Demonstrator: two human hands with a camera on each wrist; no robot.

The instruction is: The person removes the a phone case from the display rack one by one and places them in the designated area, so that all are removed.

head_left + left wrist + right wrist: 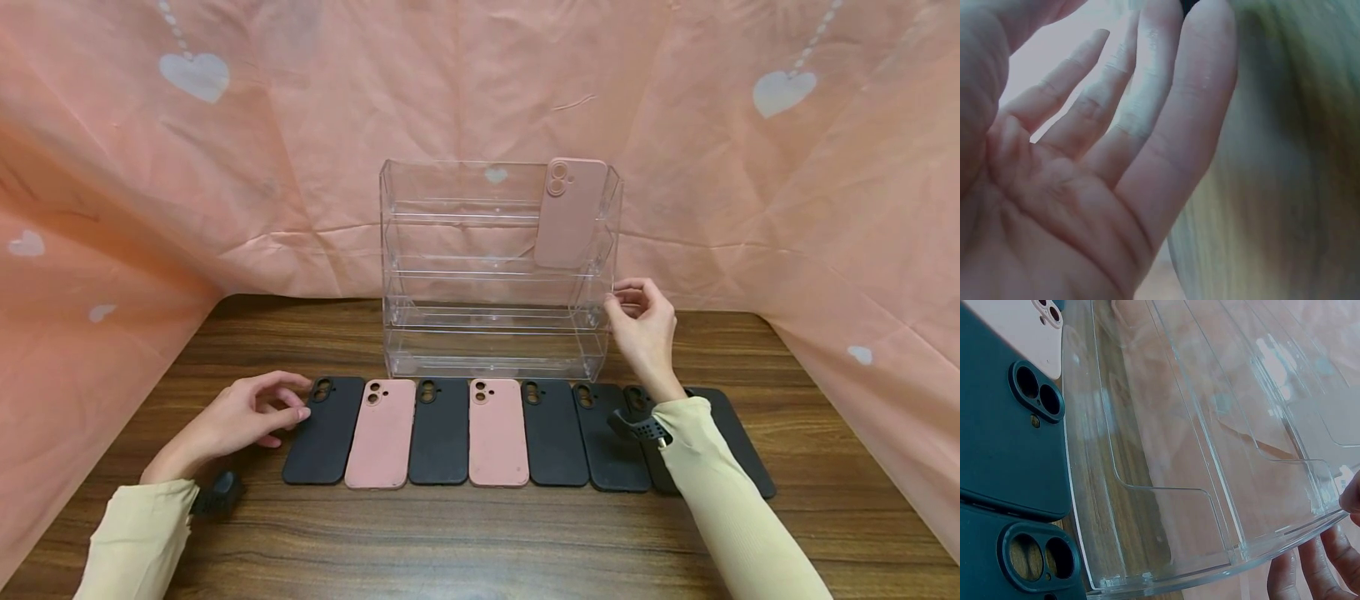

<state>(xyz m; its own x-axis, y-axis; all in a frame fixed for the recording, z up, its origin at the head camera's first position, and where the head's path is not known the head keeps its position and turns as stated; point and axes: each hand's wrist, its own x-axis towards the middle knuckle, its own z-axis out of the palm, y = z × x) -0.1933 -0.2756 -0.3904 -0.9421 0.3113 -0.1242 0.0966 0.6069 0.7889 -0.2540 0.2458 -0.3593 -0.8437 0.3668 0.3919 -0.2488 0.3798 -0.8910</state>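
Note:
A clear tiered display rack (495,342) stands upright on the table. My right hand (643,325) is at its right side edge; in the right wrist view the thumb (1352,495) lies on one side of the panel and the fingers (1313,569) on the other, gripping it. One pink phone case (572,217) leans upright in the top tier, at the right. My left hand (247,414) hovers beside the leftmost black phone case (324,433), fingers loosely bent, thumb tip overlapping the case's edge. The left wrist view shows its palm (1054,206) with nothing in it.
A row of phone cases lies flat before the rack, including pink cases (381,437) (498,437) and black cases (439,433) (557,437). My right sleeve (720,475) covers part of the row's right end. Pink cloth (315,150) hangs behind and beside the wooden table (375,542).

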